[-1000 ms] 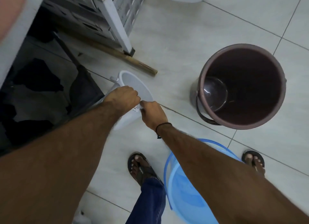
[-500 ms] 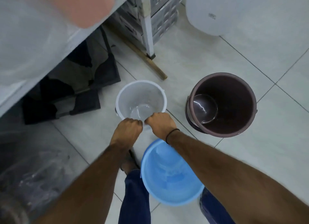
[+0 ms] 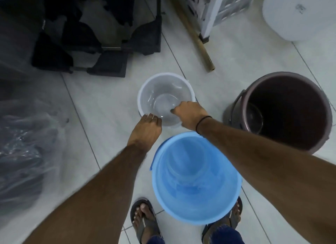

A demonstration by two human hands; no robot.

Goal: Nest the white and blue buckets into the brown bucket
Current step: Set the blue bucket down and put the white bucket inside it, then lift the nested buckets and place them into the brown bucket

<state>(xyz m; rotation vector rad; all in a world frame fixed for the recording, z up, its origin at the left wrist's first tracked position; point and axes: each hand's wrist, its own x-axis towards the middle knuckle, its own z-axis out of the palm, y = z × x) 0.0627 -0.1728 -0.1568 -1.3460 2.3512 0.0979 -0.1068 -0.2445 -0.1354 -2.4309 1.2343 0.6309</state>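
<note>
Gripping the white bucket (image 3: 164, 98) rim, both hands (image 3: 190, 114) seemingly; fingertips hidden inside.

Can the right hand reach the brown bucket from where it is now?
Probably yes. The right hand is at the white bucket's rim, and only bare floor lies between it and the open brown bucket beside it.

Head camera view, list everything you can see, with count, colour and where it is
white bucket: one, white, upright on floor, centre
blue bucket: one, blue, nearest the feet
brown bucket: one, brown, right, holds nothing
floor: pale tiles
pole: one, tan, lying top centre
black frame: one, top left
white tub: one, top right
plastic sheet: clear, left
sandals: two, dark, bottom
left hand: at white bucket's near rim
right hand: gripping that rim, black wristband
</note>
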